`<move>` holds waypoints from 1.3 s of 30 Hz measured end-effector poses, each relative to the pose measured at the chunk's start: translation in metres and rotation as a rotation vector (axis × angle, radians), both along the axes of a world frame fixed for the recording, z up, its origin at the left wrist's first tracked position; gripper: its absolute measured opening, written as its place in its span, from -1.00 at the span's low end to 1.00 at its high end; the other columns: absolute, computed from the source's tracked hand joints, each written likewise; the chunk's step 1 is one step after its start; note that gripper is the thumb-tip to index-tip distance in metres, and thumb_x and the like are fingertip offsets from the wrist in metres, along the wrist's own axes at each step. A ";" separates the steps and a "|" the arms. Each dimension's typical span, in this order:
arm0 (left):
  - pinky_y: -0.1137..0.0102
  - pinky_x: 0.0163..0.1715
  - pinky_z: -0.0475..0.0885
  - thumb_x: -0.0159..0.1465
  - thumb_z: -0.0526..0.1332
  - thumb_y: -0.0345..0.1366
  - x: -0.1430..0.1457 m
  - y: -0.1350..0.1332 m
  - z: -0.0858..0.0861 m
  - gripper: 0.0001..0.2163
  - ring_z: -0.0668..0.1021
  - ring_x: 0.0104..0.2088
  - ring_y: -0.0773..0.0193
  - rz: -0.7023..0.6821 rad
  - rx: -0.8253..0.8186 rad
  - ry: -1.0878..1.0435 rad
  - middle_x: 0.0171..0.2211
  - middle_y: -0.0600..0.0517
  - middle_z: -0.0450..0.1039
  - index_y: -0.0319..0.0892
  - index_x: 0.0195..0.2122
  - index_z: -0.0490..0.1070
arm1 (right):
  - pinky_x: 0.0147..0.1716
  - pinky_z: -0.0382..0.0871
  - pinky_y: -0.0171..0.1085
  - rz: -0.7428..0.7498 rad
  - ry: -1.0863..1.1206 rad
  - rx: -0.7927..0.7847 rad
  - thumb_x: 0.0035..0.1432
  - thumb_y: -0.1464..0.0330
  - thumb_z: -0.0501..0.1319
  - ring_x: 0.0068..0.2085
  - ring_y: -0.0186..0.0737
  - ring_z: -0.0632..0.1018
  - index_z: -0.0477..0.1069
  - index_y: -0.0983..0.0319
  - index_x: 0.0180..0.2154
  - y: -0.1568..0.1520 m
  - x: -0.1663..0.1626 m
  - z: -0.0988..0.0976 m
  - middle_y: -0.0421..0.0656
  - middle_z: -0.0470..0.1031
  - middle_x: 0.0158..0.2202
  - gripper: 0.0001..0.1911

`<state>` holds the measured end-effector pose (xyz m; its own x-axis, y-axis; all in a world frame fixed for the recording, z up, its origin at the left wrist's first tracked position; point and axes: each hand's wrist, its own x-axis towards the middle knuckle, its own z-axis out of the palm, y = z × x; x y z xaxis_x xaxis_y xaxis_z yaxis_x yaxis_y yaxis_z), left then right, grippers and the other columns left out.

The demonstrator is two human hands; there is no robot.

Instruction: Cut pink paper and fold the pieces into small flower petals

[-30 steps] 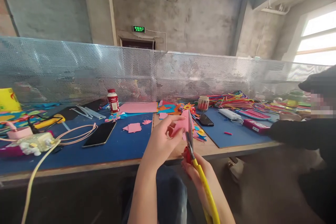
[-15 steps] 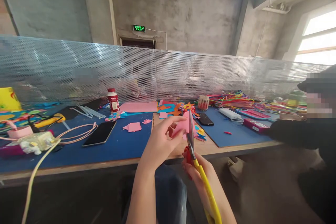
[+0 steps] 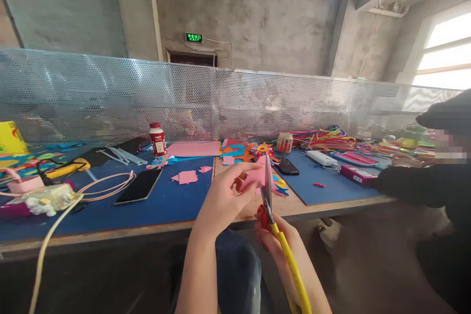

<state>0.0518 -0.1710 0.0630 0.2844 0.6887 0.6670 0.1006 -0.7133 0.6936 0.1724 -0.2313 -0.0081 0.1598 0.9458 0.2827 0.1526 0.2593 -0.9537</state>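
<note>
Between the thumb and fingers of my left hand [image 3: 228, 187] is a piece of pink paper [image 3: 254, 176], held up above the table's front edge. My right hand [image 3: 276, 239] is closed round the handles of a pair of scissors [image 3: 268, 201], which have yellow and red on them. The blades point upward and lie against the right side of the paper; whether they are cutting into it I cannot tell. Behind the paper lie a multicoloured paper flower [image 3: 262, 149] and blue and yellow paper pieces [image 3: 281, 186].
Pink paper squares [image 3: 186, 177], a black phone [image 3: 140, 187] and a red bottle [image 3: 158, 139] are to the left. On the right lie another phone [image 3: 288, 166], a white power strip [image 3: 323, 159] and a magenta box [image 3: 357, 174]. A person in dark sleeves [image 3: 415, 189] sits there.
Almost nothing differs. The view has shifted very slightly; both hands, the paper and the scissors keep nearly the same position.
</note>
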 end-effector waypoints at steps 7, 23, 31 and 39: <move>0.43 -0.38 0.38 0.12 0.13 -0.34 -0.001 0.001 0.000 -0.74 0.43 -0.40 0.35 0.003 -0.005 0.038 -0.30 0.02 0.46 -0.03 -0.15 0.41 | -0.52 0.21 -0.39 0.004 -0.019 -0.003 -0.02 0.32 0.09 -0.50 -0.32 0.32 0.35 0.31 -0.40 -0.001 0.000 0.001 -0.20 0.33 -0.51 -0.81; 0.41 -0.36 0.40 0.15 0.11 -0.36 -0.003 0.004 -0.002 -0.69 0.43 -0.30 0.33 -0.005 0.065 0.085 -0.05 0.06 0.39 0.03 -0.07 0.36 | -0.53 0.13 -0.39 0.025 -0.104 0.013 0.04 0.29 0.04 -0.51 -0.36 0.26 0.28 0.29 -0.44 0.000 0.001 -0.004 -0.23 0.24 -0.54 -0.81; 0.37 -0.29 0.42 0.16 0.13 -0.34 -0.004 0.005 -0.003 -0.71 0.44 -0.20 0.29 -0.018 0.077 0.080 -0.03 0.04 0.37 0.02 -0.08 0.37 | -0.54 0.13 -0.39 0.018 -0.109 0.006 0.03 0.31 0.03 -0.52 -0.35 0.28 0.28 0.29 -0.43 0.000 0.000 -0.006 -0.23 0.24 -0.55 -0.83; 0.33 -0.23 0.42 0.15 0.17 -0.31 -0.002 0.005 -0.001 -0.75 0.41 -0.11 0.24 -0.041 0.122 0.013 -0.02 -0.01 0.34 -0.06 -0.12 0.39 | -0.56 0.12 -0.39 -0.020 -0.110 0.006 0.02 0.29 0.04 -0.54 -0.36 0.28 0.30 0.30 -0.42 0.002 0.001 -0.012 -0.23 0.25 -0.57 -0.81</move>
<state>0.0497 -0.1660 0.0623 0.3199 0.5906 0.7408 0.0784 -0.7957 0.6006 0.1733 -0.2292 -0.0203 0.1463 0.9411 0.3047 0.2613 0.2604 -0.9295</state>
